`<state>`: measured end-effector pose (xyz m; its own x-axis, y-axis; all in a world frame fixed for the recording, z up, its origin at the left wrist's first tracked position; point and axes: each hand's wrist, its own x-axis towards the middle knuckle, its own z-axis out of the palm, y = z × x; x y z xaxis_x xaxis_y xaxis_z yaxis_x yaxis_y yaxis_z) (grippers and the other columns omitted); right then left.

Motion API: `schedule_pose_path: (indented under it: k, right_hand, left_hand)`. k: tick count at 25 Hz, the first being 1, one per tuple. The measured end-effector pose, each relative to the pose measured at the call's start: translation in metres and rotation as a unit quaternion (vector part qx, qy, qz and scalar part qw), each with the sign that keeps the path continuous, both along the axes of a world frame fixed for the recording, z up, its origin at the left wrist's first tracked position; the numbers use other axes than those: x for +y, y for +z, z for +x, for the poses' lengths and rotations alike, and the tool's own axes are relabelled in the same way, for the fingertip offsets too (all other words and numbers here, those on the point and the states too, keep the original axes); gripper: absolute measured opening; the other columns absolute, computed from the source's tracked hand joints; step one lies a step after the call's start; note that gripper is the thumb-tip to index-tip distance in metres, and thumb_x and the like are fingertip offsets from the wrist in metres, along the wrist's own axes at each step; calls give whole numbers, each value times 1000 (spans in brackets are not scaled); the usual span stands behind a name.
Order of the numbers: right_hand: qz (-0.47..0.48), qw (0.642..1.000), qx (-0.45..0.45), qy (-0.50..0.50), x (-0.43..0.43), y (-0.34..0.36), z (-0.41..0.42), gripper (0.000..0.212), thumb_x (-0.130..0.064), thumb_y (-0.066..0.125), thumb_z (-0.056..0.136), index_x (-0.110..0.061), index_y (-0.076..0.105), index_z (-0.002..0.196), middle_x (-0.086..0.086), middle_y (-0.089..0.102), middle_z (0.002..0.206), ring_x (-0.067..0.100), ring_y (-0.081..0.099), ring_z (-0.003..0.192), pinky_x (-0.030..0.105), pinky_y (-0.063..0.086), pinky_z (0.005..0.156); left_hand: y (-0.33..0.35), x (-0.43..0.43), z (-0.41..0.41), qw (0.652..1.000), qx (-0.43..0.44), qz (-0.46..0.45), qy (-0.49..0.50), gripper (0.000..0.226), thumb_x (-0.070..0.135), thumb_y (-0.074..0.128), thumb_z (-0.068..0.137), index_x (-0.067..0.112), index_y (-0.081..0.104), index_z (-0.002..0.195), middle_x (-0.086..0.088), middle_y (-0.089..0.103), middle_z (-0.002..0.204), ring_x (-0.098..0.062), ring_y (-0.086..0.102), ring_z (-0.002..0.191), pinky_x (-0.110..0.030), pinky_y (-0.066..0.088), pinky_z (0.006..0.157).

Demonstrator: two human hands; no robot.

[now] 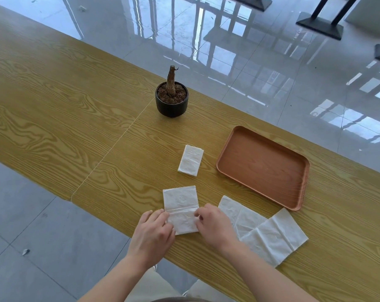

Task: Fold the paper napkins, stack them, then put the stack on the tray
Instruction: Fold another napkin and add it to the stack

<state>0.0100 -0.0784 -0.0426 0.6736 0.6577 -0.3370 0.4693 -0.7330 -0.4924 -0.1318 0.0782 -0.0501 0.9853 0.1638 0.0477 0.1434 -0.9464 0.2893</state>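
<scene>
A: From the head camera, what are the hands doing?

B: Both are on the creased napkin (180, 203) at the near edge of the wooden table (54, 110). The left hand (151, 233) pinches its left edge with curled fingers. The right hand (215, 227) pinches the right edge the same way. The near half may be lifted slightly along the crease, but the hands cover too much to be sure.

A: And the other napkins?

B: Take the held one as the centre of the dial. A folded napkin (190, 160) lies flat at twelve o'clock, apart from it. At three o'clock lies an unfolded napkin (237, 212), partly under the right hand. A second unfolded napkin (276, 236) at four o'clock overlaps its corner.

A: The tray?

B: The brown tray (261, 164) sits at two o'clock, with its near corner just beside the second unfolded napkin.

A: Anything else?

B: Farther out at twelve o'clock stands a black plant pot (171, 105) with soil and a cut stump (171, 80). Glossy floor tiles (272, 62) lie beyond the table.
</scene>
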Motion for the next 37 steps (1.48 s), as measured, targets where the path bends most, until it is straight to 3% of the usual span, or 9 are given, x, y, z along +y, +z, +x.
schedule_pose_path:
  k: [3,6,9,14,24,27,30,33,37]
  right_hand:
    - [40,996,-15,-72,10,5,24,20,-23,61,96,-19,70,113,-6,61,100,15,60,93,34,52,81]
    - [21,998,-17,-51,25,5,44,30,-24,60,98,-19,61,128,-4,59,118,18,59,106,38,53,86]
    - [-7,999,-30,-8,38,3,56,39,-26,61,98,-19,54,135,-3,54,124,20,58,108,37,53,85]
    - [-46,996,-60,40,50,-1,63,23,-26,60,98,-19,62,120,-2,54,112,19,55,104,37,54,78]
    - [12,999,-26,31,52,-1,63,9,-11,57,92,-17,63,94,-4,59,95,19,57,91,38,52,71]
    - [46,999,0,1,49,4,63,21,-6,60,88,-19,62,104,-5,61,87,18,59,80,40,54,70]
    - [39,999,34,-1,50,8,66,44,-3,59,87,-21,63,127,-5,58,88,17,58,81,41,55,74]
    - [14,999,31,22,47,12,65,20,-11,63,89,-18,72,105,-6,53,91,17,55,86,41,55,75]
    - [33,998,-2,48,32,17,60,7,-20,69,90,-16,71,95,-5,56,96,16,52,96,38,53,74]
  left_hand:
    - [6,9,17,987,-1,-112,113,7,20,66,86,16,71,89,1,65,92,-23,63,85,-39,50,74]
    - [10,24,44,973,36,-140,178,31,21,68,88,12,65,118,-4,62,102,-25,59,93,-40,50,81]
    - [7,36,70,969,95,-119,197,42,33,65,92,15,57,129,-4,55,112,-22,53,102,-35,49,86]
    - [2,43,81,961,125,-129,209,33,33,71,86,21,64,116,3,48,104,-16,48,99,-30,48,80]
    - [5,46,86,942,120,-201,240,25,22,76,79,23,62,99,4,52,96,-19,49,101,-32,46,80]
    - [3,47,87,940,113,-222,233,36,15,72,79,22,62,114,4,55,93,-19,52,100,-32,45,83]
    - [5,48,85,935,77,-242,249,12,18,71,82,24,72,93,7,55,84,-17,56,92,-31,46,76]
    - [9,48,79,944,30,-237,230,10,19,76,80,26,70,76,9,56,78,-14,54,83,-30,47,68]
    - [16,42,62,961,-16,-211,177,8,18,80,78,23,74,78,11,60,78,-13,54,80,-31,48,64]
